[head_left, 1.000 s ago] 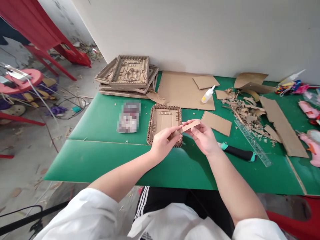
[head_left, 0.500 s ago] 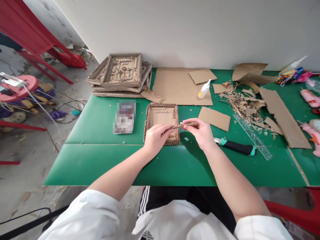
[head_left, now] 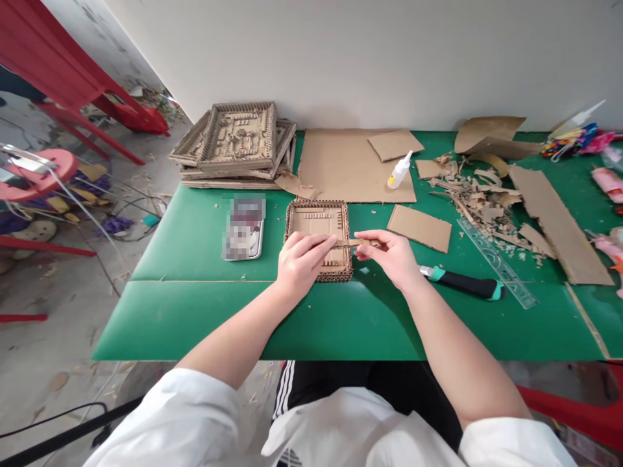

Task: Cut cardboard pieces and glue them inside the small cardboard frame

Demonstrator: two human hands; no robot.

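Note:
A narrow cardboard strip (head_left: 348,243) stretches between my two hands, above a small cardboard tray (head_left: 349,220) with corrugated walls. My left hand (head_left: 302,258) pinches the strip's left end over the tray, covering part of its left side. My right hand (head_left: 389,253) has thumb and fingers closed on the other end, just right of the tray. Inside the tray, short ridged cardboard pieces (head_left: 316,215) line the edges. A utility knife (head_left: 462,283) with a black and green handle lies right of my right hand.
Stacked cardboard trays (head_left: 238,139) stand at the back left, a phone (head_left: 244,227) in front of them. A glue bottle (head_left: 400,170) stands on a cardboard sheet (head_left: 341,162). Rightward lie a cardboard piece (head_left: 420,228), a clear ruler (head_left: 499,263) and cardboard scraps (head_left: 491,201).
The strip has come down flatter over the tray, and my left fingers have straightened along it. My right hand still holds its other end. The whole view has shifted slightly.

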